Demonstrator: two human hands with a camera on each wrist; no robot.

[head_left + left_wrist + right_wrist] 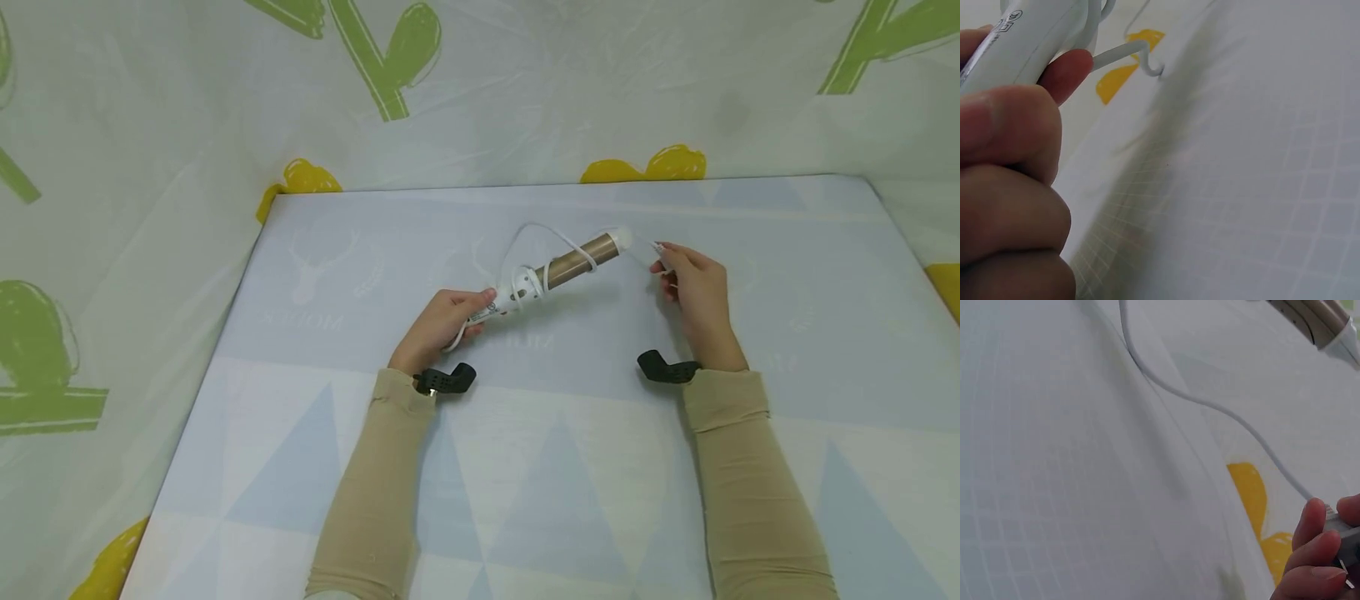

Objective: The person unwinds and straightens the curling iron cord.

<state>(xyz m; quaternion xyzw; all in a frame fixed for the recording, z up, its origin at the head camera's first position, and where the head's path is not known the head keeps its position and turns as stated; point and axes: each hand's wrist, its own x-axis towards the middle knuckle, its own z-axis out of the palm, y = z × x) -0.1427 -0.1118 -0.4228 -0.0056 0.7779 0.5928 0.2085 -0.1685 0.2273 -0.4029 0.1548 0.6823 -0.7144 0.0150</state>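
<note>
A curling iron (576, 264) with a gold barrel and white handle is held above the table, its white tip slanting up to the right in the head view. My left hand (441, 327) grips the handle (1038, 40), fingers curled round it in the left wrist view. White cord (551, 229) loops loosely around the handle and barrel. Off to the right of the tip, my right hand (699, 292) pinches the plug (1349, 536) at the cord's end. Fingers partly cover the plug. From there the cord (1229, 414) runs slack in the right wrist view.
Beneath both hands lies a table (525, 467) covered in a pale blue and white triangle-patterned cloth. A pale curtain (525, 92) with green and yellow plant prints hangs behind the table's far edge and along its left side. Black camera mounts (447, 379) sit on both wrists.
</note>
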